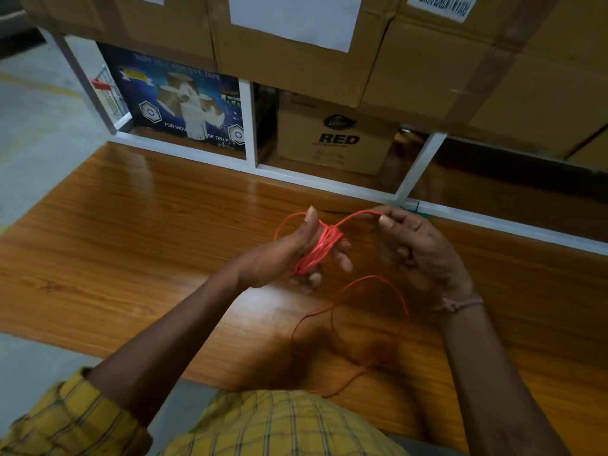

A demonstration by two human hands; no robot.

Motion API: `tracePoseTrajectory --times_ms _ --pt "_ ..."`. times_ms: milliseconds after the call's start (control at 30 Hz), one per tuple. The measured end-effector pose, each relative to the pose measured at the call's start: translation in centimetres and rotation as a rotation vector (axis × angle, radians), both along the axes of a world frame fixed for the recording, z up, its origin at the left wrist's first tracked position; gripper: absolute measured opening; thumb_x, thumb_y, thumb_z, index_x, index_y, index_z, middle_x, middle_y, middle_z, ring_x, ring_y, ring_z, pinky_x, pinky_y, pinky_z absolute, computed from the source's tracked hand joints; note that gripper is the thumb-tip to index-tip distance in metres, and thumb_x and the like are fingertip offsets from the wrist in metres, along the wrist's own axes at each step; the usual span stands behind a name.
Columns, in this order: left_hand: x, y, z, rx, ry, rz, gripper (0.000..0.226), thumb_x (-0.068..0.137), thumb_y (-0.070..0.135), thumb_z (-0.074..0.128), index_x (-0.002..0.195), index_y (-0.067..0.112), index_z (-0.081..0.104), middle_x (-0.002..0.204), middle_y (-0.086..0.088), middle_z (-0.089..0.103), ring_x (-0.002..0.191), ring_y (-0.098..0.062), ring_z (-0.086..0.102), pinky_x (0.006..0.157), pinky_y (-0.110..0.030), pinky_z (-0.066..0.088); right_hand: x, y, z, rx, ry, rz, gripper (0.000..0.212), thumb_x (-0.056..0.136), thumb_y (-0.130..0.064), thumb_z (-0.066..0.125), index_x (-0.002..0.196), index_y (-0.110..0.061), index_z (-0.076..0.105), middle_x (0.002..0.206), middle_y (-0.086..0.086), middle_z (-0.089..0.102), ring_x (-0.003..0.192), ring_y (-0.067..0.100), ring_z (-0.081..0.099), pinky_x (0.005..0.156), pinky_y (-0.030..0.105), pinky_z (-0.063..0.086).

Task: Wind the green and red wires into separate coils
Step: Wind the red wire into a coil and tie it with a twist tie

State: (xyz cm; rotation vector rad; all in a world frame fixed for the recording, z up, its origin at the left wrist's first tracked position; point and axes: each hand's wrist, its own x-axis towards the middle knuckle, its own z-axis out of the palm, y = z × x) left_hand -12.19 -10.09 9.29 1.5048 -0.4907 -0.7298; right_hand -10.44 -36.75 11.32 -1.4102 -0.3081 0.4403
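Fingers of the left hand [289,255] stand fairly straight, thumb up, serving as a former: the red wire [320,248] is wrapped round them in a tight bundle of turns. One loose loop bows out past the thumb tip on the far side.

From the bundle a single strand arcs over to the right hand [418,248]. Thumb and forefinger there pinch the strand just beyond the left fingertips; remaining fingers curl loosely beneath.

Slack red wire hangs below both hands and lies in open loops on the table [131,225], trailing toward the person's shirt. Much still to wind, by the look of it.

Green wire [419,210]: only a small bit shows, on the table just behind the right knuckles. Whether it is already coiled cannot be told.

Step in hand, as judged: laying further turns on the red coil.

- Keep left fingers spread enough to hold turns snug, yet able to slip out.
- Let strand slide through the right pinch under light tension.
- Lay each turn beside the last.
- Take up the stray loop by the thumb.
- Watch table loops for crossing or knotting.
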Motion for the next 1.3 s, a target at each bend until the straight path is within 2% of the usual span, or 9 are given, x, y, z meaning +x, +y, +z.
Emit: tracePoseTrajectory --times_ms 100,300,433,533,700,800,933,1167,1300 --pt "-0.1 -0.2 0.4 -0.207 0.057 -0.144 0.119 0.085 0.094 0.026 0.15 -0.006 0.039 0.135 -0.033 0.057 0.063 -0.016 0.051 0.049 -0.03 0.035 1.4 0.6 -2.2 -0.095 0.003 -0.165 0.024 0.1 -0.032 0.063 0.1 -0.009 0.07 0.056 -0.008 0.039 0.047 0.007 0.028 0.046 0.028 0.016" --pt "0.1 0.0 1.8 -0.624 0.148 -0.116 0.129 0.082 0.092 0.043 0.155 -0.013 0.028 0.15 -0.034 0.038 0.06 -0.012 0.061 0.052 -0.03 0.033 0.9 3.4 -5.5 -0.263 0.057 -0.299 0.039 0.107 -0.038 0.057 0.096 -0.003 0.067 0.06 -0.006 0.044 0.047 0.007 0.032 0.04 0.018 0.024" --pt "0.9 0.6 2.3 -0.758 0.185 -0.03 0.132 0.079 0.092 0.04 0.158 -0.012 0.02 0.162 -0.04 0.029 0.097 -0.032 0.074 0.068 -0.027 0.06 -1.2 4.8 -6.3 -0.4 0.077 -0.139 0.042 0.11 -0.043 0.049 0.088 -0.01 0.066 0.06 -0.001 0.044 0.044 0.011 0.034 0.041 0.022 0.027" --pt "1.7 0.6 1.5 -0.789 0.214 0.144 0.131 0.08 0.092 0.016 0.159 -0.013 0.013 0.167 -0.038 0.02 0.137 -0.06 0.049 0.106 -0.053 0.054 -2.3 5.4 -6.0 -0.357 0.208 -0.006 0.045 0.109 -0.042 0.046 0.091 -0.006 0.065 0.061 0.005 0.049 0.045 0.018 0.042 0.045 0.028 0.034" --pt "3.6 1.2 -0.4 -0.579 0.114 0.553 0.116 0.082 0.089 0.016 0.143 -0.004 0.048 0.147 -0.031 0.048 0.144 -0.052 0.046 0.121 -0.07 0.032 -4.4 3.8 -3.9 -0.318 0.221 0.422 0.025 0.11 -0.024 0.054 0.118 -0.001 0.06 0.074 0.018 0.063 0.071 0.034 0.071 0.07 0.046 0.053" --pt "4.3 2.1 -1.7 -0.315 0.043 0.574 0.13 0.068 0.104 0.031 0.151 0.005 0.041 0.154 -0.019 0.046 0.147 -0.035 0.044 0.127 -0.064 0.023 -4.9 2.6 -1.5 -0.292 0.16 0.633 0.029 0.108 -0.007 0.055 0.137 -0.002 0.054 0.078 0.019 0.066 0.087 0.043 0.071 0.083 0.056 0.054" --pt "3.9 3.3 -2.7 -0.045 -0.029 0.511 0.139 0.062 0.109 0.034 0.168 0.02 0.022 0.17 -0.013 0.032 0.157 -0.029 0.033 0.128 -0.059 0.026 -4.7 0.7 1.8 -0.267 0.153 0.704 0.046 0.106 -0.001 0.056 0.15 -0.009 0.047 0.079 0.032 0.058 0.08 0.04 0.067 0.069 0.037 0.059" --pt "2.5 3.8 -2.2 0.202 0.065 0.221 0.135 0.071 0.105 0.013 0.154 0.004 0.046 0.147 -0.033 0.052 0.133 -0.043 0.058 0.116 -0.059 0.045 -2.0 -0.9 3.4 -0.256 -0.14 0.313 0.033 0.107 -0.026 0.055 0.137 -0.018 0.064 0.07 0.013 0.04 0.052 0.019 0.035 0.044 0.028 0.035" --pt "1.0 3.0 -1.9 0.002 0.298 -0.108 0.13 0.075 0.101 0.027 0.152 -0.002 0.045 0.153 -0.027 0.051 0.135 -0.058 0.052 0.099 -0.052 0.059 0.8 0.3 2.0 -0.219 -0.134 0.007 0.031 0.111 -0.022 0.048 0.122 -0.003 0.07 0.07 0.02 0.028 0.058 0.03 0.016 0.047 0.032 0.019"
